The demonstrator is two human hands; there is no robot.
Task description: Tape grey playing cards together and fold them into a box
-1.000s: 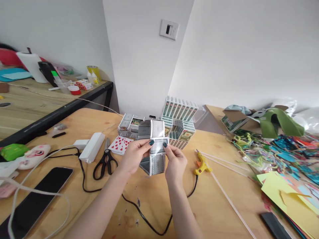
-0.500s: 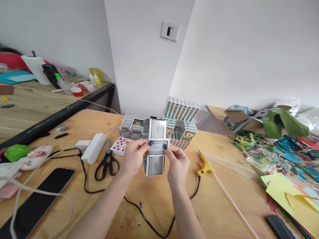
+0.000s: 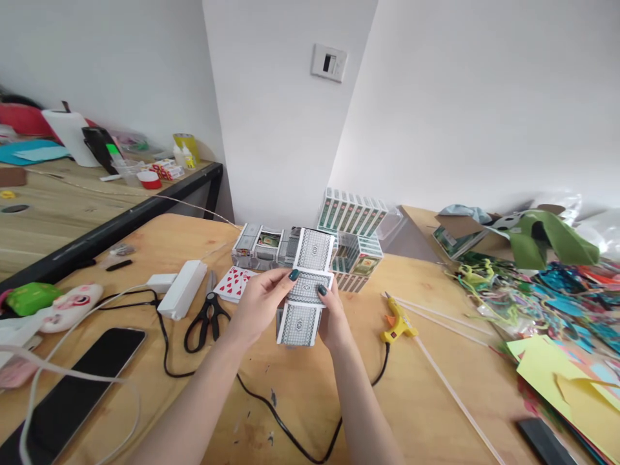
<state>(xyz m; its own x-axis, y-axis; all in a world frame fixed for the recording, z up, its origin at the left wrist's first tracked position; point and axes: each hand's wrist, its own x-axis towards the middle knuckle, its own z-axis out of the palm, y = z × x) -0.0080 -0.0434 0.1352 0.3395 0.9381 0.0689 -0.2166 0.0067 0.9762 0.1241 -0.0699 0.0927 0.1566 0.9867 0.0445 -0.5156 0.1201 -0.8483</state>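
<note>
Between my two hands is a structure of joined playing cards (image 3: 299, 323), patterned grey-and-white backs facing me, held up over the table. My left hand (image 3: 259, 300) grips its left edge, thumb on the middle card. On the other side my right hand (image 3: 334, 316) pinches the right edge, thumb also on that card. Behind the structure stand card-built pieces (image 3: 249, 242) and stacked green-and-white card boxes (image 3: 351, 213). Loose heart cards (image 3: 232, 284) lie left of my left hand, next to black-handled scissors (image 3: 209, 320). A yellow glue gun (image 3: 398, 321) rests to the right of my right hand.
A black cord (image 3: 271, 403) loops across the table below my hands. Further left are a white power adapter (image 3: 183, 289) and a phone (image 3: 77, 394). Clear glue sticks (image 3: 455, 397), coloured paper (image 3: 557, 381) and a craft-scrap pile (image 3: 527, 303) lie to the right.
The card structure has tilted, its top leaning to the right and its bottom slightly to the left. My right hand has turned inward and moved a little left; both hands keep their hold.
</note>
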